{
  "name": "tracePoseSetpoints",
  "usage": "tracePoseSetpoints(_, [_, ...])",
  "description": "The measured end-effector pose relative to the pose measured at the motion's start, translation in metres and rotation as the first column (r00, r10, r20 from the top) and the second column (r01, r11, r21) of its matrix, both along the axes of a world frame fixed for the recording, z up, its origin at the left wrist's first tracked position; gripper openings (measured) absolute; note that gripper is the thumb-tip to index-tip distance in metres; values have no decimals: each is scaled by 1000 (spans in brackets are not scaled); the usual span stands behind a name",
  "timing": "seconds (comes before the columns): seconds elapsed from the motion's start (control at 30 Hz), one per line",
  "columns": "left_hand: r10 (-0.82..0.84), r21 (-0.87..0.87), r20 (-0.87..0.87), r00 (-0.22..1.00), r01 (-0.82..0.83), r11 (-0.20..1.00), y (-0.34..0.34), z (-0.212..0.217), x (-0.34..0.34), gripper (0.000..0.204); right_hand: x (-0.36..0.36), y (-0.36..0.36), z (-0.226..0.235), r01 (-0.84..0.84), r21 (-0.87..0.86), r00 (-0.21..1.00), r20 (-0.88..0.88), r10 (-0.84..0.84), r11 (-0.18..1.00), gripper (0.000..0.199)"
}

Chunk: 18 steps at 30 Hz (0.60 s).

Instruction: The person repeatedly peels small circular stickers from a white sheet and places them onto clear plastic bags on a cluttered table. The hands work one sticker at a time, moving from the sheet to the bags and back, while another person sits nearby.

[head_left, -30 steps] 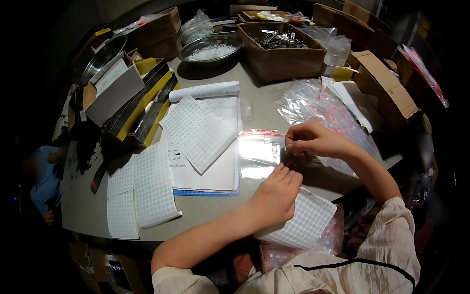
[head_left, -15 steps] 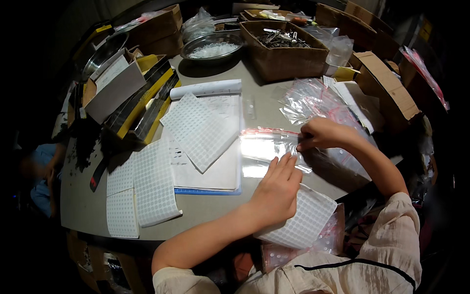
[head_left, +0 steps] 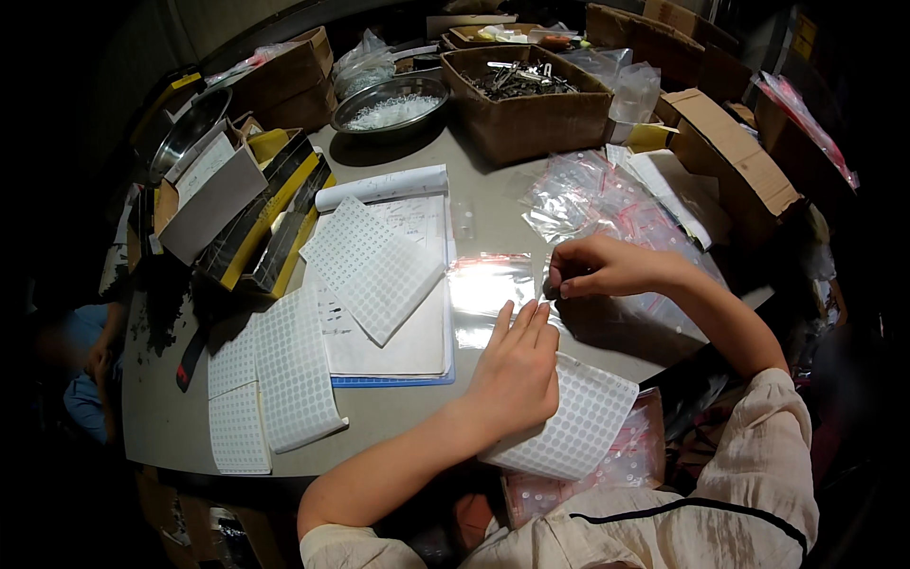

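Observation:
Clear zip bags with red seal strips lie flat in front of me, shining under the light. My left hand rests with fingers stretched out, its fingertips on the lower right of these bags. Partly under that hand is a sheet of round grey stickers, reaching over the table's near edge. My right hand is curled at the bags' right edge, thumb and index finger drawn together. What sits between those fingertips, if anything, I cannot make out.
Left of the bags, more sticker sheets lie on a blue clipboard. A heap of clear bags is at the right. Behind stand a metal bowl of small clear pieces and a box of metal parts. Another person sits far left.
My right hand has shifted left, and the bags' right side no longer stretches out flat toward it. My left hand stays on the bags. The whole view has shifted slightly.

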State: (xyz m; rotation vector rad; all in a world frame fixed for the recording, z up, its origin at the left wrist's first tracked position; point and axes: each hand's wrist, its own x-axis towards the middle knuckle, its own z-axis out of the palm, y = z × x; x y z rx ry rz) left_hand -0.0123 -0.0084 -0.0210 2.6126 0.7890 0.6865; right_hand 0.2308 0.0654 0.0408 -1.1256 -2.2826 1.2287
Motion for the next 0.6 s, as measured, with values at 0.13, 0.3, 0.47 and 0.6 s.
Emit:
tracePoseSetpoints(0.13, [2,-11,15,1000,-1,1000,-1,0,-1,38,-12,-5,-4,30,257,956,274,-103,966,25])
tracePoseSetpoints(0.3, [80,96,61,995,-86,992,-4,10,-3,36,-28,-21,-17,25,614,825,432,-363,789,30])
tracePoseSetpoints(0.47, [98,61,100,990,-104,993,-1,0,-1,32,-5,-1,13,90,429,854,431,-291,899,33])
tracePoseSetpoints(0.6, [106,37,85,991,-109,993,0,-1,-3,35,-11,-38,28,-4,204,954,295,-58,979,29])
